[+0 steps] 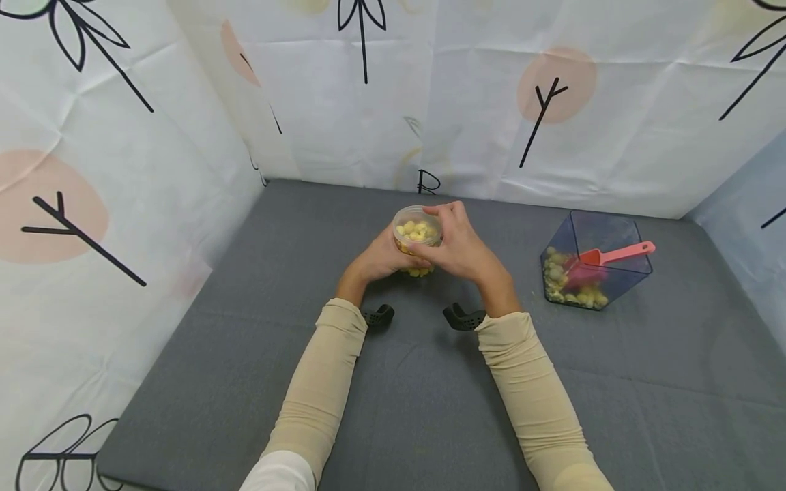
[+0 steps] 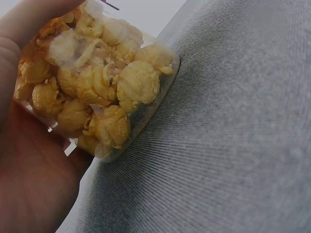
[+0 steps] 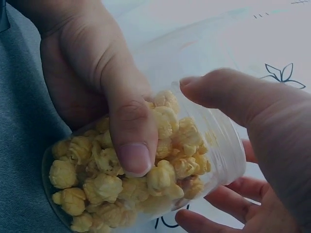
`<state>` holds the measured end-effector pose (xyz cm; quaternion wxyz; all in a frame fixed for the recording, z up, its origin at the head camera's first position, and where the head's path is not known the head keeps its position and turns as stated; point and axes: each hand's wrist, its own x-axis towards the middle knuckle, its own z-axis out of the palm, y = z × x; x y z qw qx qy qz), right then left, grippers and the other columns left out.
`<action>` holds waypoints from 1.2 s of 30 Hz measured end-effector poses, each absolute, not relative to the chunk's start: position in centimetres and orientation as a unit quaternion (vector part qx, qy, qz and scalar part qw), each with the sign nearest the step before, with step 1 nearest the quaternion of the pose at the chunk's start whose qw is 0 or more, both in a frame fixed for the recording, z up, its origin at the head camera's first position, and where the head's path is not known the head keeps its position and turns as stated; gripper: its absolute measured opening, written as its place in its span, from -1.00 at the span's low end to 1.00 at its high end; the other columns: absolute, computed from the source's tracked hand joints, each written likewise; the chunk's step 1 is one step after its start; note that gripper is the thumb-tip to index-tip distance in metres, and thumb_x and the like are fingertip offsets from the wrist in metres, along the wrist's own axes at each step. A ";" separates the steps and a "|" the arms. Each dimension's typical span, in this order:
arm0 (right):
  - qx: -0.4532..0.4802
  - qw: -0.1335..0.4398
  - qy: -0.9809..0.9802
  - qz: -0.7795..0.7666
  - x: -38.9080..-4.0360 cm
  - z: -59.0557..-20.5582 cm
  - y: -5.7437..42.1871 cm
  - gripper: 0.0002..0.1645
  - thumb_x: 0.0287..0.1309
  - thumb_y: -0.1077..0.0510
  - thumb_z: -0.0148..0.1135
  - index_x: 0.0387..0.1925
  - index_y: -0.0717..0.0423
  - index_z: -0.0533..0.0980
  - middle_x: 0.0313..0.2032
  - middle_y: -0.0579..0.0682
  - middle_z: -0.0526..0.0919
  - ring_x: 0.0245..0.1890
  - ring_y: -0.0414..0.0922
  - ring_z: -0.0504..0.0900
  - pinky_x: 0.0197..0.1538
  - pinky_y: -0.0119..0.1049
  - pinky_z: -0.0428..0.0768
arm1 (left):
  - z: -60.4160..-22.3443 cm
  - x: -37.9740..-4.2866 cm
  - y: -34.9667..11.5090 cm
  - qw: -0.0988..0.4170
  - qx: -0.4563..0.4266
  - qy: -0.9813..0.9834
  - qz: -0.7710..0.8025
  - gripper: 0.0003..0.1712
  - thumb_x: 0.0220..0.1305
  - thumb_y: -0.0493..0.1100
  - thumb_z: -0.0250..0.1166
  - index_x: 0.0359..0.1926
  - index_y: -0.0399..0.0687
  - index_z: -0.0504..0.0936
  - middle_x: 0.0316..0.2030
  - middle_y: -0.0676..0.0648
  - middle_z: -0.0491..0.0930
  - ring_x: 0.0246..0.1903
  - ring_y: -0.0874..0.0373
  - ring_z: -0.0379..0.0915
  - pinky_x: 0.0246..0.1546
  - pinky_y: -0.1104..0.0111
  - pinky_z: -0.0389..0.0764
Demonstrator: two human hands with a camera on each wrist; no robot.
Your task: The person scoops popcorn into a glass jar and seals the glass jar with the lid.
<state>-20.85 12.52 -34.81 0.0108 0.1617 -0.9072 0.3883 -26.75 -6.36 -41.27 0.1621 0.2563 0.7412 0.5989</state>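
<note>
A clear round plastic jar (image 1: 419,270) full of pale yellow popcorn stands upright near the back of the table. My left hand (image 1: 382,259) grips its side, the thumb lying across the front of the wall in the right wrist view. At the top, my right hand (image 1: 460,240) holds the jar's translucent round rim (image 3: 227,145) between the thumb on one side and fingers on the other. The popcorn (image 2: 97,87) shows through the wall in the left wrist view, where the jar's base is close to the grey cloth.
To the right stands a clear bluish square bin (image 1: 620,290) with more popcorn (image 1: 586,297) at its bottom. A red-pink scoop (image 1: 620,254) leans inside, its handle jutting over the right edge. Grey cloth covers the table (image 1: 245,382); a patterned white curtain (image 1: 467,123) hangs behind.
</note>
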 end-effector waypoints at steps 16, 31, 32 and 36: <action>0.216 0.022 -0.885 0.412 -21.0 -34.9 13.2 -0.21 0.33 0.03 0.31 0.49 0.14 0.27 0.56 0.14 0.18 0.48 0.16 0.31 0.35 0.17 0.46 | -41.4 -26.7 -6.3 0.166 0.267 0.728 0.609 0.08 0.07 -0.25 0.59 0.48 0.21 0.13 0.26 -0.02 0.39 0.18 0.06 0.45 0.18 0.16 0.56; 0.186 0.013 -0.911 0.368 -20.4 -33.9 13.5 -0.17 0.28 -0.10 0.39 0.44 0.15 0.34 0.38 0.21 0.30 0.31 0.15 0.37 0.33 0.15 0.42 | -41.5 -26.7 -6.5 0.160 0.268 0.731 0.607 0.06 0.04 -0.22 0.61 0.44 0.20 0.17 0.22 -0.02 0.44 0.15 0.07 0.48 0.19 0.15 0.56; 0.188 0.013 -0.909 0.373 -20.4 -33.9 13.5 -0.17 0.28 -0.09 0.39 0.45 0.15 0.33 0.41 0.21 0.27 0.34 0.15 0.36 0.35 0.15 0.41 | -41.5 -26.7 -6.5 0.159 0.267 0.732 0.606 0.06 0.04 -0.22 0.62 0.45 0.19 0.16 0.22 -0.02 0.44 0.15 0.07 0.48 0.20 0.15 0.56; 0.213 0.023 -0.891 0.400 -20.7 -34.5 13.5 -0.17 0.30 0.02 0.36 0.50 0.15 0.27 0.53 0.16 0.16 0.48 0.15 0.28 0.41 0.16 0.40 | -41.5 -26.7 -6.4 0.163 0.264 0.732 0.607 0.08 0.05 -0.21 0.61 0.47 0.21 0.14 0.25 -0.02 0.41 0.17 0.06 0.45 0.20 0.16 0.54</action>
